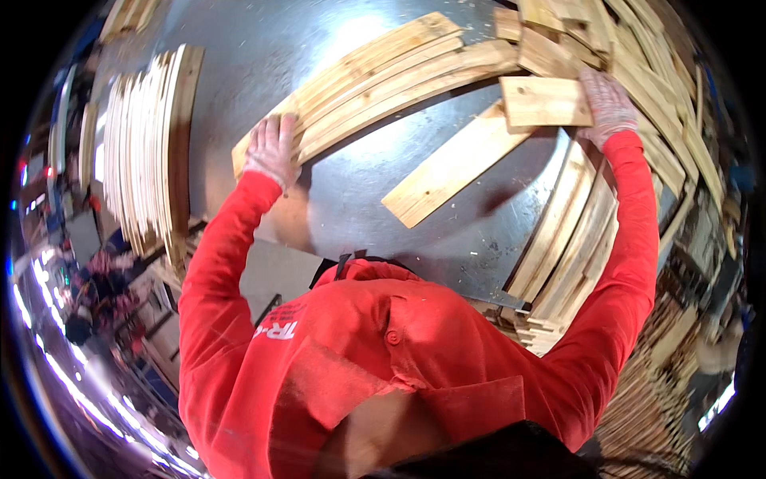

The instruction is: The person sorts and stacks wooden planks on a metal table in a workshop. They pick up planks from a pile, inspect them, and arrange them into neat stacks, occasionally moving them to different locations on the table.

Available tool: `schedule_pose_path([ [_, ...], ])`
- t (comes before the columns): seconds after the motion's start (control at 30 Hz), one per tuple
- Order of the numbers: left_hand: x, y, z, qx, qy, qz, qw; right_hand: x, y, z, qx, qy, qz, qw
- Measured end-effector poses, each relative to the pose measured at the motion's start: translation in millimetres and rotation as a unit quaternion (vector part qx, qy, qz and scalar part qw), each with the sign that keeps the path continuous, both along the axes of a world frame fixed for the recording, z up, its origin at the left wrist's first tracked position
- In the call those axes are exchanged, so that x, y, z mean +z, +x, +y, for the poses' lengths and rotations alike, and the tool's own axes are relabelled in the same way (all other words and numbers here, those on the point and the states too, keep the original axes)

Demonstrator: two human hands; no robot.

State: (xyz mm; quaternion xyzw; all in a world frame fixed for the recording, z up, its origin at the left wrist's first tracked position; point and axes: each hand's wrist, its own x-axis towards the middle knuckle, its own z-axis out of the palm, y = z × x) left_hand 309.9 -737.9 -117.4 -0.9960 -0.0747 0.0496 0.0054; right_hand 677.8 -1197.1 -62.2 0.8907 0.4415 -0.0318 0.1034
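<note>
My right hand (610, 105), in a thin pale glove, grips the right end of a short wooden board (546, 102) with a knot in it. This piece lies across the upper end of another board (455, 168), which slants over the metal table. On the left, my left hand (273, 148), also gloved, rests with outstretched fingers on the near end of a row of long boards (375, 68). These planks lie side by side and run away toward the upper right.
A stack of boards on edge (148, 144) stands at the left of the metal table (335, 215). Loose offcuts (550, 52) pile up at the far right. More planks (554, 227) lie beside my right arm, and stacked slats (650, 399) fill the lower right.
</note>
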Motion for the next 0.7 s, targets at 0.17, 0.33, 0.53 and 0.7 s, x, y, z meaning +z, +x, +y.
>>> schedule_pose_path([
  [0.17, -7.5, 11.3, 23.7, -0.005, 0.019, -0.009, 1.0, 0.0, -2.9, 29.2, -0.088, -0.136, -0.012, 0.987],
  [0.33, 19.5, 12.7, 13.7, 0.08, -0.074, 0.128, 0.986, 28.6, -62.9, 55.9, -0.031, -0.178, 0.065, 0.981],
  [0.53, 36.1, -43.1, -67.9, 0.087, -0.124, 0.199, 0.968, 53.8, -58.1, 112.9, -0.112, 0.161, 0.163, 0.967],
  [0.7, 12.9, -37.1, -62.5, 0.177, -0.172, 0.186, 0.951, -39.5, -32.1, 143.8, -0.256, 0.011, 0.215, 0.943],
])
